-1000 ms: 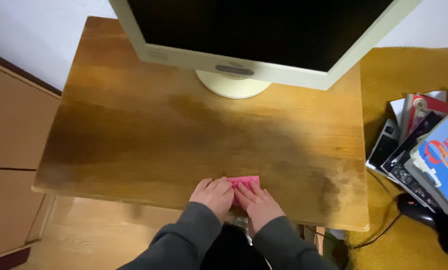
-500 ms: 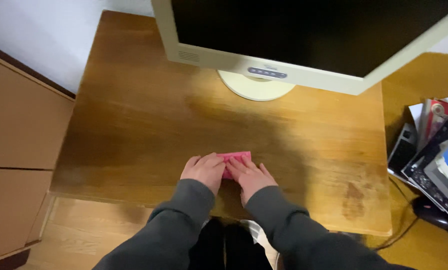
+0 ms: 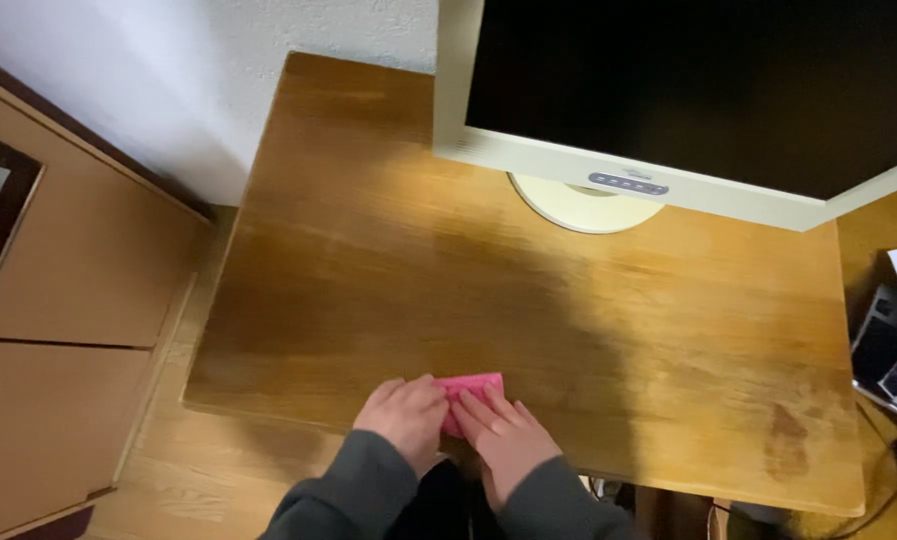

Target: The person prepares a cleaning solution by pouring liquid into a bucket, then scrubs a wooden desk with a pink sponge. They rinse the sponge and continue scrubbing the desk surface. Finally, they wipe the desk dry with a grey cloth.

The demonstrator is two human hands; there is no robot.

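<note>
A small pink folded paper [image 3: 472, 387] lies near the front edge of the wooden table [image 3: 389, 260]. My left hand [image 3: 403, 417] rests on its left side, fingers curled over the edge. My right hand [image 3: 506, 434] presses flat on its lower right part, fingers pointing up-left. Both hands touch the paper and cover most of it; only the top strip shows. Grey sleeves cover both wrists.
A beige monitor [image 3: 709, 100] with a dark screen stands on a round base [image 3: 586, 207] at the table's back. A wooden cabinet [image 3: 59, 330] stands to the left. Books and dark devices [image 3: 894, 350] lie at the right edge on the floor.
The view has shifted so the table and monitor sit further right. Both hands stay together on the pink paper at the front edge.
</note>
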